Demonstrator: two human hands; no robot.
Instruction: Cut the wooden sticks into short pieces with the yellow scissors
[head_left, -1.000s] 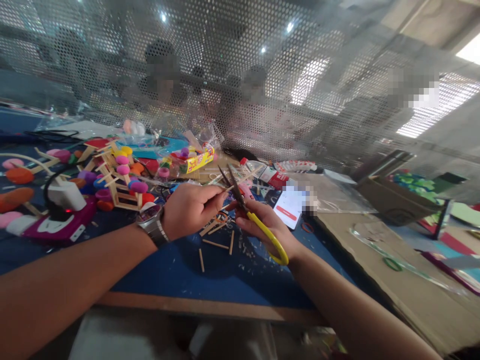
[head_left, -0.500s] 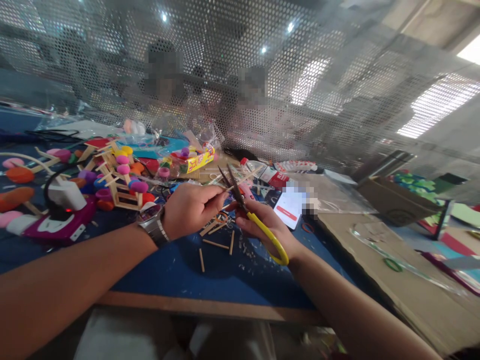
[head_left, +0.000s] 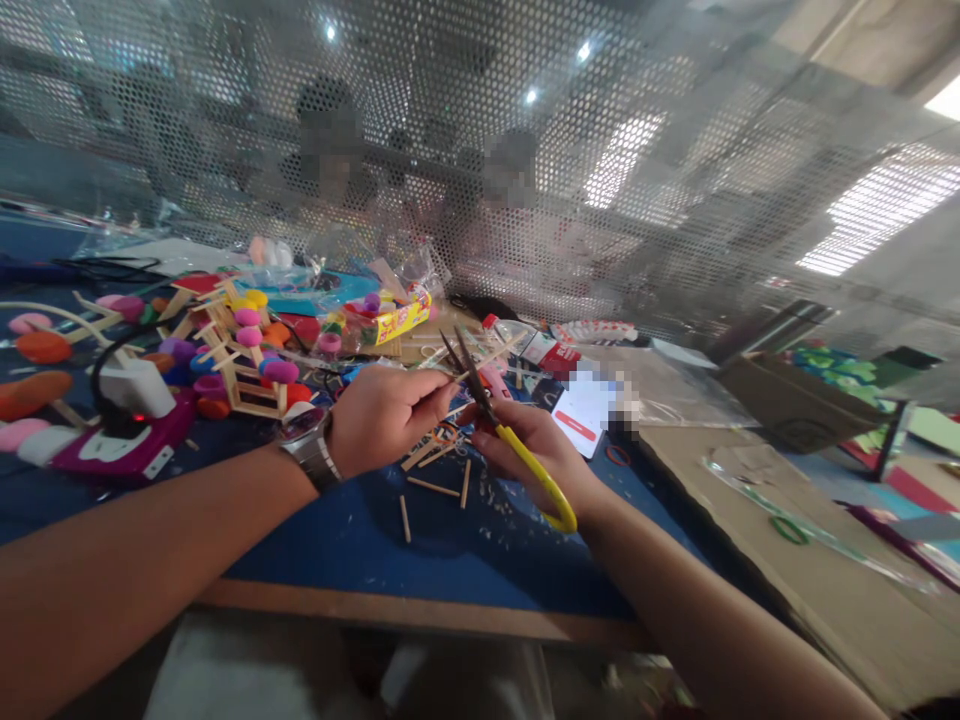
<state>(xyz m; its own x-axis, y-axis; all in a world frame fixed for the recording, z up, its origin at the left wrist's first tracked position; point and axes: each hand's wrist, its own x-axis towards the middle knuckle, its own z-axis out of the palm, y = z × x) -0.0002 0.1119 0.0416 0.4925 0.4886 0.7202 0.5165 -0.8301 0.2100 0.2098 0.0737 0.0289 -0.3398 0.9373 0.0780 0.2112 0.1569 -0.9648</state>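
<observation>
My left hand [head_left: 386, 415], a watch on its wrist, pinches a thin wooden stick [head_left: 501, 350] that points away to the upper right. In my right hand [head_left: 534, 448] is a pair of scissors [head_left: 541, 478] with yellow handles and dark blades. The blades are parted and cross the stick just beyond my left fingertips; whether they touch it I cannot tell. Below my hands, several short cut sticks [head_left: 433, 487] lie among pale shavings on the blue table top [head_left: 337, 550].
To the left are a purple power strip [head_left: 161, 440] with a white plug [head_left: 136, 388], and a small stick structure [head_left: 255, 390] among colourful clay pieces. A lit phone [head_left: 581, 415] lies beyond my right hand. Cardboard [head_left: 750, 560] and a box [head_left: 799, 405] are on the right. A perforated screen [head_left: 450, 130] stands behind.
</observation>
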